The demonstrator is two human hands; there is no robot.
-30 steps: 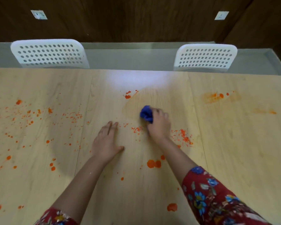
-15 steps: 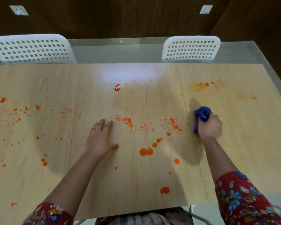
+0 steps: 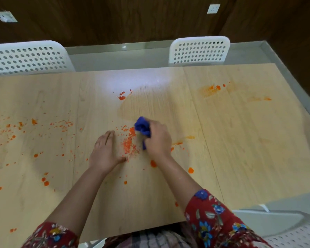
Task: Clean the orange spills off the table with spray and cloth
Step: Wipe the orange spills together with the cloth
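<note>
The right hand (image 3: 157,138) is closed around a crumpled blue cloth (image 3: 141,127) with a soft, fleecy look. The bunched cloth sticks out past the fingers and is pressed on the table (image 3: 240,149), near its middle. The left hand (image 3: 105,153) lies flat on the wood just beside it, palm down, with the fingers straight and together and the thumb spread to the side, and it holds nothing.

Between the two hands there is a grainy patch of orange spills (image 3: 128,144), made of many small crumbs, and the cloth touches its far edge. The table top is pale wood-grain laminate, smooth, in long panels. Round orange drops (image 3: 191,170) sit close to the right forearm. Fine orange specks (image 3: 61,123) are scattered over the left part, and a pale smeared stain (image 3: 208,89) is at the far right. Beyond the cloth the surface shows a slightly darker rounded patch (image 3: 150,108).

The right sleeve (image 3: 213,217) is red fabric with a flower print. Behind the table stand two white plastic chairs (image 3: 200,50), their backs full of round holes, before a dark wooden wall (image 3: 132,18).
</note>
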